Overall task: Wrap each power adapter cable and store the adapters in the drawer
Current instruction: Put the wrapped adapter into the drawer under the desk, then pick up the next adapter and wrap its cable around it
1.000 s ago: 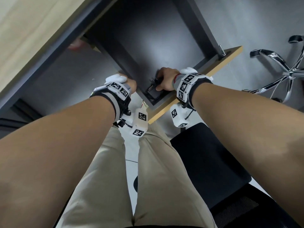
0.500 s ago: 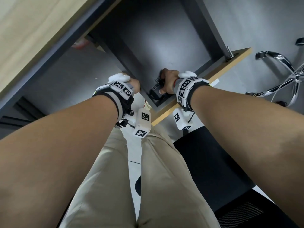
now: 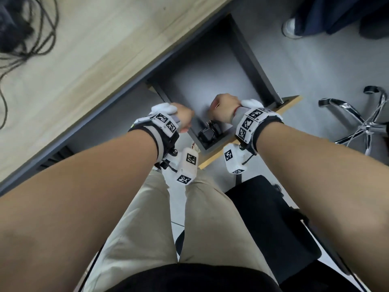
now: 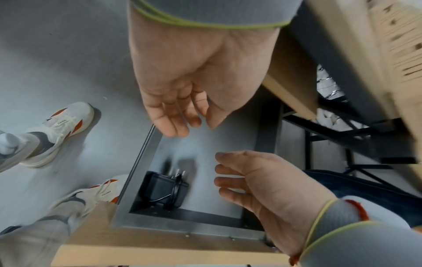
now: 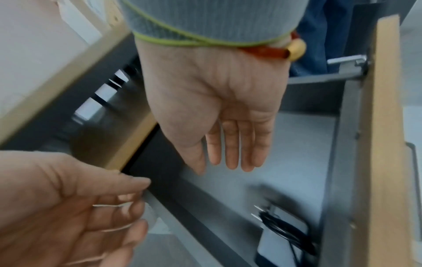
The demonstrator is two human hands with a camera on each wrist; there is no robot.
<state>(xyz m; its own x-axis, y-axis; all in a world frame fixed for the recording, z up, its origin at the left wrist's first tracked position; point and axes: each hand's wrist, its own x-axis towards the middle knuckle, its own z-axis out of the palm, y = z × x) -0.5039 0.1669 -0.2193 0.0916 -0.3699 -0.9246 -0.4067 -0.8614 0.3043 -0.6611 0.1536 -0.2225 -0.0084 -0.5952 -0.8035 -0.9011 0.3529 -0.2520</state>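
A black power adapter (image 3: 208,133) with its cable wound round it lies in the near left corner of the open grey drawer (image 3: 200,81). In the left wrist view the adapter (image 4: 164,189) shows its plug prongs pointing into the drawer (image 4: 182,222). My left hand (image 3: 183,116) hovers at the drawer's left wall, its fingers (image 4: 175,126) relaxed and holding nothing. Just above the adapter (image 5: 285,233), my right hand (image 3: 223,108) is over the drawer floor with straight fingers (image 5: 230,153) and nothing in it.
On the wooden table (image 3: 105,49) at the far left lies a tangle of black cables (image 3: 27,28). A chrome chair base (image 3: 362,123) stands to the right, a black chair seat (image 3: 263,218) beside my legs. Another person's shoe (image 3: 291,28) is beyond the drawer.
My right hand has let go of the adapter, which now lies in the drawer corner, and has lifted off it. The head view has tilted up to show the tabletop.
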